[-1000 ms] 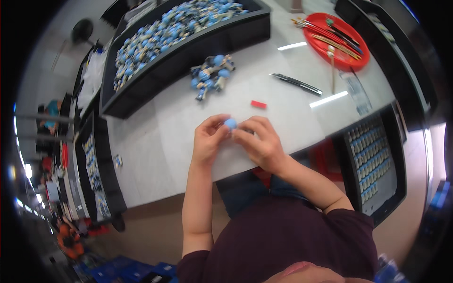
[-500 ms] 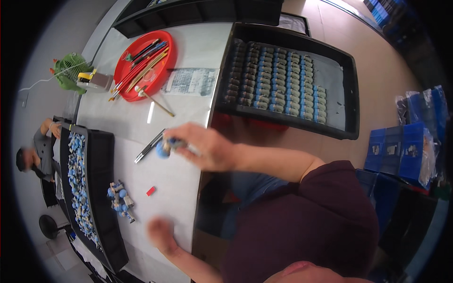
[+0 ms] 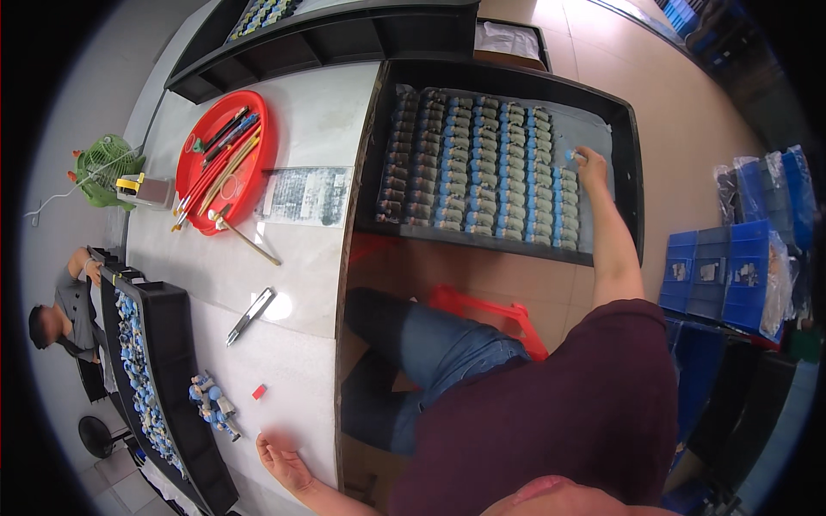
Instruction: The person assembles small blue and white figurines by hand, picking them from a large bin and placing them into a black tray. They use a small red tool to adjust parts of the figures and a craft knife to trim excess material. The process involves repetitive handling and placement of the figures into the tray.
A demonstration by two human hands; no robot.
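a small blue figure (image 3: 571,156) is held pinched in the fingertips of the right hand (image 3: 594,169), over the right side of a black tray (image 3: 626,159), just past the far end of the short, rightmost row of figures (image 3: 564,206); whether the pale liner (image 3: 587,129) is touched by it cannot be told. the left hand (image 3: 286,464), its fingers loosely curled apart and nothing seen in it, is held at the near part of the white table (image 3: 301,361). neighbouring pieces could be knocked askew, it is judged, should the fingertips be lowered too close to the tightly packed rows. the held piece could be dropped or tipped if so slight a pinch were loosened unevenly. rows might also be brushed by the right forearm (image 3: 615,249), which is stretched across the tray's near right corner. on the table, the small pile of loose figures (image 3: 212,402) could be scattered by a careless sweep of the left hand, with the red block (image 3: 259,392) lying close by.
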